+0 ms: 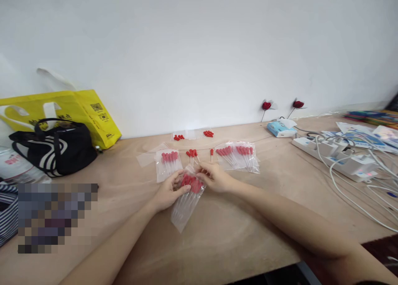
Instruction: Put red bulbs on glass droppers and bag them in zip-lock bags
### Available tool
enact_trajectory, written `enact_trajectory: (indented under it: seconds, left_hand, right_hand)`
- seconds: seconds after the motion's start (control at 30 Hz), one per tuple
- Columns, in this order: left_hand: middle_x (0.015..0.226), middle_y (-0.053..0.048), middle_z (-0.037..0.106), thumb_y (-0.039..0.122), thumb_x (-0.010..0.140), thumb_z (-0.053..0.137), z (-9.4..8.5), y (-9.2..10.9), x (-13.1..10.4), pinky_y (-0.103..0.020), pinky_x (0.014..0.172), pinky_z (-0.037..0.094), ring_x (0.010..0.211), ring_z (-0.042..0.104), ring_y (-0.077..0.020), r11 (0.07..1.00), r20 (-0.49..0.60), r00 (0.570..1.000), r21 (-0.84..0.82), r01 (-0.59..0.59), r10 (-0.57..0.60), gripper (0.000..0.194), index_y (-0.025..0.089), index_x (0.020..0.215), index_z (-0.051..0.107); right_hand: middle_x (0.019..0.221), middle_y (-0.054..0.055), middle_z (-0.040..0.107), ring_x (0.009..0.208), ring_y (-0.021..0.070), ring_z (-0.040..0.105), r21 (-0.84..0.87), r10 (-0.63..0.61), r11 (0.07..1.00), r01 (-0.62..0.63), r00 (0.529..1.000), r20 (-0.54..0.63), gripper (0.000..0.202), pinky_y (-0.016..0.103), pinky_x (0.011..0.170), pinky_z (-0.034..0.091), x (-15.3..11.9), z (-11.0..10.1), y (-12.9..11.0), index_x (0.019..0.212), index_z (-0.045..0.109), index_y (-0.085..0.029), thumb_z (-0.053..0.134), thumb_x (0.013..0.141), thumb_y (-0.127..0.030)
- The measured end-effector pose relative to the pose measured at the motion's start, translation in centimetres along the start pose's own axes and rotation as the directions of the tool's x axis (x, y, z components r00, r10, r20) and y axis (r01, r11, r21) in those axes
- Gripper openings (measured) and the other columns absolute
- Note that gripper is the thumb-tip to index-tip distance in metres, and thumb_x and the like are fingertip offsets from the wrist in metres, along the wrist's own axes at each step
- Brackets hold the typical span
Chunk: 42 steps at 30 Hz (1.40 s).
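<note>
A clear plastic bag (183,210) of red-topped droppers is held between my hands near the middle of the table. My left hand (169,192) grips its left side, thumb on the front. At the bag's top edge my right hand (214,177) pinches the plastic. Just beyond my hands lie a few loose red-topped droppers (192,153) and a single one (212,152). A filled bag (168,165) rests to the left, and filled bags (238,156) lie to the right. Small red bulbs (179,137) and more red bulbs (208,133) sit farther back.
At the left stand a yellow bag (102,127) and a black bag (73,148). A blue-white packet (281,128), a power strip (336,156) with white cables and some papers (360,136) are at the right. Two dark red flowers (266,105) stand by the wall.
</note>
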State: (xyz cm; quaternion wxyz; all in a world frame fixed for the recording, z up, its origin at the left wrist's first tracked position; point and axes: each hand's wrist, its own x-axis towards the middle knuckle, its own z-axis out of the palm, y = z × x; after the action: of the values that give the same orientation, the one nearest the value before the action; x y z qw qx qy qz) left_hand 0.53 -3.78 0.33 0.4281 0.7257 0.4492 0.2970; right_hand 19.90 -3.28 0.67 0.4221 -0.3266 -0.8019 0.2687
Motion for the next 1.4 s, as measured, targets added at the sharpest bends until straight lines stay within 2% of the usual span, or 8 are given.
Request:
enact_trajectory:
  seconds: [0.1, 0.2, 0.37, 0.5, 0.7, 0.97, 1.23, 1.4]
  left_hand:
    - [0.102, -0.008, 0.062, 0.049, 0.06, 0.066, -1.0, -0.3, 0.3, -0.037, 0.082, 0.047, 0.093, 0.06, -0.0227, 0.987, -0.065, 0.996, -0.15, 0.048, -0.058, 0.065, 0.016, 0.111, 0.043]
    - [0.094, -0.008, 0.064, 0.046, 0.056, 0.071, -2.8, -1.2, 0.7, -0.035, 0.077, 0.049, 0.087, 0.062, -0.0216, 0.972, -0.274, 0.953, -0.227, 0.067, -0.13, 0.063, 0.015, 0.105, 0.047]
    - [0.088, -0.006, 0.064, 0.032, 0.051, 0.076, -6.4, -3.3, 1.3, -0.028, 0.069, 0.05, 0.077, 0.063, -0.0177, 0.932, -0.526, 0.803, -0.35, 0.096, -0.28, 0.052, 0.016, 0.094, 0.053]
    - [0.101, -0.008, 0.062, 0.03, 0.059, 0.071, -8.0, -4.5, 1.3, -0.032, 0.084, 0.046, 0.096, 0.058, -0.0214, 0.968, -0.63, 0.735, -0.159, 0.194, -0.251, 0.047, 0.017, 0.1, 0.053]
    - [0.113, -0.011, 0.057, 0.043, 0.066, 0.063, -9.5, -6.3, 1.9, -0.03, 0.086, 0.045, 0.103, 0.055, -0.0226, 0.874, -0.702, 0.687, 0.201, 0.443, -0.187, 0.063, 0.013, 0.118, 0.046]
    - [0.11, -0.017, 0.057, 0.041, 0.066, 0.06, -14.9, -8.5, 6.1, -0.045, 0.09, 0.037, 0.109, 0.047, -0.0352, 0.718, -0.803, 0.543, 0.226, 0.659, -0.246, 0.045, 0.011, 0.099, 0.059]
    - [0.091, -0.02, 0.06, 0.036, 0.052, 0.071, -15.8, -8.6, 8.4, -0.051, 0.085, 0.037, 0.105, 0.046, -0.0423, 0.696, -0.818, 0.512, 0.206, 0.688, -0.263, 0.027, 0.015, 0.054, 0.052]
    - [0.082, -0.013, 0.061, 0.023, 0.067, 0.058, -15.4, -6.9, 7.6, -0.05, 0.082, 0.041, 0.097, 0.054, -0.0362, 0.797, -0.849, 0.505, 0.193, 0.573, -0.157, 0.015, 0.016, 0.062, 0.046]
  right_hand:
    - [0.075, 0.0, 0.053, 0.067, 0.0112, 0.051, 0.029, 0.078, 0.997, -0.075, 0.986, -0.146, 0.009, 0.023, 0.06, 0.041, 0.7, 1.9, 0.9, 0.084, 0.048, -0.02, 0.048, 0.075, -0.019]
    - [0.081, 0.002, 0.052, 0.065, 0.0106, 0.05, 0.019, 0.161, 0.987, -0.161, 0.958, -0.238, 0.02, 0.024, 0.059, 0.042, 0.2, 2.5, 2.4, 0.093, 0.047, -0.019, 0.051, 0.073, -0.02]
    - [0.074, 0.0, 0.05, 0.055, 0.0084, 0.046, -0.08, 0.189, 0.973, -0.217, 0.945, -0.267, 0.018, 0.023, 0.054, 0.04, -2.3, 0.4, 3.7, 0.09, 0.049, -0.017, 0.049, 0.072, -0.015]
    - [0.066, -0.001, 0.047, 0.056, 0.0101, 0.046, -0.178, 0.187, 0.955, -0.238, 0.946, -0.263, 0.012, 0.024, 0.055, 0.04, -4.1, -1.7, 3.9, 0.085, 0.052, -0.018, 0.049, 0.073, -0.016]
    - [0.076, 0.002, 0.051, 0.059, 0.01, 0.047, -0.224, 0.175, 0.95, -0.217, 0.965, -0.196, 0.008, 0.024, 0.056, 0.04, -5.3, -2.9, 3.6, 0.076, 0.054, -0.017, 0.047, 0.074, -0.015]
    - [0.075, 0.002, 0.048, 0.063, 0.0104, 0.048, -0.248, 0.13, 0.956, -0.155, 0.985, -0.113, 0.009, 0.023, 0.057, 0.04, -4.9, -2.7, 3.4, 0.071, 0.055, -0.017, 0.047, 0.073, -0.012]
    - [0.082, 0.005, 0.052, 0.069, 0.0124, 0.05, -0.409, 0.127, 0.894, -0.183, 0.979, -0.16, 0.012, 0.023, 0.062, 0.04, -3.5, -1.6, 4.7, 0.082, 0.053, -0.017, 0.043, 0.076, -0.013]
    - [0.094, 0.01, 0.056, 0.088, 0.0189, 0.051, -0.623, 0.201, 0.714, -0.32, 0.946, -0.254, 0.018, 0.03, 0.076, 0.036, -0.2, -0.5, 5.3, 0.09, 0.053, -0.015, 0.04, 0.079, -0.021]
